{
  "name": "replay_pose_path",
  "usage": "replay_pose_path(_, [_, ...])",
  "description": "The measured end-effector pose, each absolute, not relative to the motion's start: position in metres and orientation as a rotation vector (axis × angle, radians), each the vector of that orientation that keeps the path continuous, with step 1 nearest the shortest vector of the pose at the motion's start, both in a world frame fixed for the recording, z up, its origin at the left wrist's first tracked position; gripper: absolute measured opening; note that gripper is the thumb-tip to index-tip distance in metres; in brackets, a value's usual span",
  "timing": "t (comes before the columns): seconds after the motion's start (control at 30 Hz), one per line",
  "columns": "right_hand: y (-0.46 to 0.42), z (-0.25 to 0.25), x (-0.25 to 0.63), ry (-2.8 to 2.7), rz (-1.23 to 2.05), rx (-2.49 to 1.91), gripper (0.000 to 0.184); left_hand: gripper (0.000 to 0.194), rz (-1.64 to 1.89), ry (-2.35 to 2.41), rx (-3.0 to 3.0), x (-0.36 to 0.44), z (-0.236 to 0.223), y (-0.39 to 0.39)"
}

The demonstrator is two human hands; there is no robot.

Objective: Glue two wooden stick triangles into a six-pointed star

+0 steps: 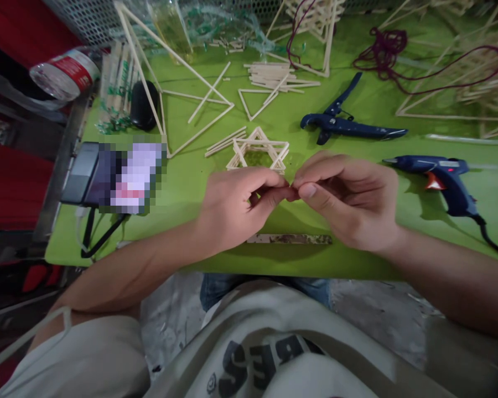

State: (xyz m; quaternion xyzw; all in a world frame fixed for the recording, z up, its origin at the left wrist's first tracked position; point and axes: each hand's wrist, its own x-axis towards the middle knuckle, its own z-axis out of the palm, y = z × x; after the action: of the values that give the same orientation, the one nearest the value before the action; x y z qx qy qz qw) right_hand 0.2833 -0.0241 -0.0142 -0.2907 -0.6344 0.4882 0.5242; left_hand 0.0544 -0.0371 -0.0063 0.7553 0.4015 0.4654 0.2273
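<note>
- OK, L hand (240, 210) & R hand (352, 204): thumb & index fingers together on each, tips meeting just in front of the star frame (274, 144). What's b/w them is too small to ID; can't tell if it's clamped or only touched.
- Technique: a light pinch w/ the fingertips should do, as thin pieces would prob. snap or slip under a hard squeeze. Steadying one hand against the other helps.
- Keeping both wrists low over the desk (182, 193) avoids knocking the star, whose near edge is hidden behind the L hand.
- Glue gun (429, 164) has a red light on, so prob. hot; its nozzle points at the R hand, best kept clear.
- Count, hands: 2. Star: 1, on the desk. Loose sticks (226, 141) beside it: approx. 3.
- Count, tools: 1 glue gun, 1 blue cutter (344, 127), 1 flat strip (290, 239) near the desk's front edge.
- Count, other: 1 red-label bottle (72, 72), 1 black mouse (144, 105), 1 pixelated screen (135, 177), 1 purple cord tangle (384, 50) at far R.
- Stick pile (269, 74): pcs overlap, no exact no. poss.
</note>
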Motion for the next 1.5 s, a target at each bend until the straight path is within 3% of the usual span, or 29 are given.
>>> replay_pose_path(0.13, [-0.025, -0.014, 0.283, -1.480, 1.248, -0.689, 0.014, 0.012, 1.345, 1.044, 2.133, 0.053, -0.005, -0.037])
replay_pose_path(0.4, [-0.022, -0.003, 0.282, -1.413, 1.481, -0.784, 0.034, 0.013, 1.542, 0.919, 2.480, 0.049, -0.012, -0.035])
replay_pose_path(0.63, [-0.007, -0.004, 0.290, -1.420, 1.881, -0.784, 0.035, 0.009, 1.439, 0.781, 2.928, 0.037, -0.017, -0.029])
replay_pose_path(0.7, [-0.005, -0.003, 0.292, -1.433, 1.850, -0.866, 0.038, 0.005, 1.321, 0.815, 2.982, 0.037, -0.013, -0.030])
replay_pose_path(0.8, [-0.008, 0.001, 0.294, -1.514, 1.797, -0.948, 0.042, 0.023, 1.245, 0.905, 2.929, 0.037, -0.004, -0.032])
replay_pose_path(1.03, [-0.002, 0.006, 0.299, -1.521, 1.463, -1.049, 0.049, 0.035, 1.150, 1.400, 2.287, 0.012, 0.009, -0.011])
replay_pose_path(1.13, [0.016, -0.007, 0.305, -1.545, 1.219, -1.129, 0.040, 0.033, 1.303, 1.415, 2.101, -0.006, 0.010, 0.008])
replay_pose_path(1.23, [0.034, -0.027, 0.312, -1.600, 1.106, -1.158, 0.020, 0.024, 1.051, 1.577, 2.117, -0.018, 0.016, 0.022])
replay_pose_path(1.37, [0.046, -0.053, 0.317, -1.716, 1.198, -1.146, 0.070, 0.018, 0.480, 1.877, 2.205, -0.018, 0.027, 0.028])
replay_pose_path(1.5, [0.046, -0.060, 0.317, -1.851, 1.182, -1.174, 0.085, 0.017, 0.341, 1.872, 2.115, -0.009, 0.035, 0.024])
